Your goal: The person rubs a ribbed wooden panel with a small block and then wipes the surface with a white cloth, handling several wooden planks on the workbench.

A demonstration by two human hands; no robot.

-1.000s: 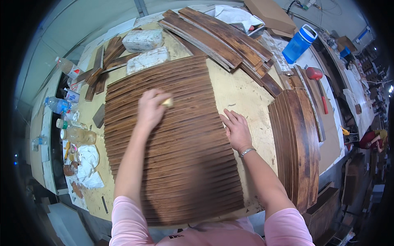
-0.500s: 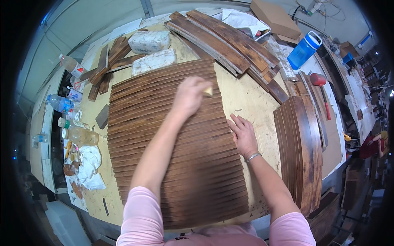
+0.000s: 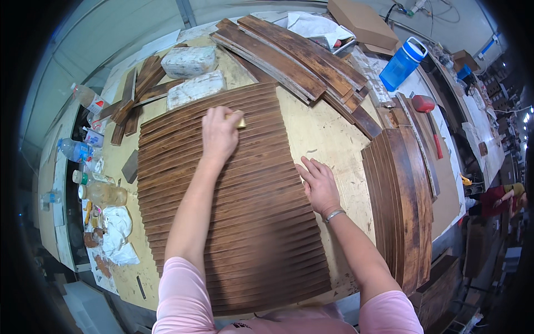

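Slats: dark brown wooden slats (image 3: 233, 206) lie side by side in one overlapping sheet on the plywood table (image 3: 328, 139), running from the far side down to the near edge.
Left hand: the left hand (image 3: 219, 133) rests on the far part of the slats, fingers curled together around a small yellowish pad (image 3: 238, 119) that pokes out at the fingertips and presses on the wood.
Pad against fingers: the pad sits under and just beyond the bent fingers, touching the slats; what kind of pad it is cannot be told.
Right hand: the right hand (image 3: 319, 183) lies flat at the right edge of the slats, fingers straight and slightly spread, holding nothing; the fingertips touch the slat ends, the palm is on bare table. A thin bracelet (image 3: 334, 214) rings the wrist.
Right of the slats: a stack of curved brown boards (image 3: 403, 200), well apart from the hand.
Beyond the slats: two pale blocks (image 3: 192, 75), loose planks (image 3: 289, 55), a blue jug (image 3: 403, 61).
Left of the slats: plastic bottles (image 3: 75, 150) and crumpled rags (image 3: 117, 231) along the table edge.
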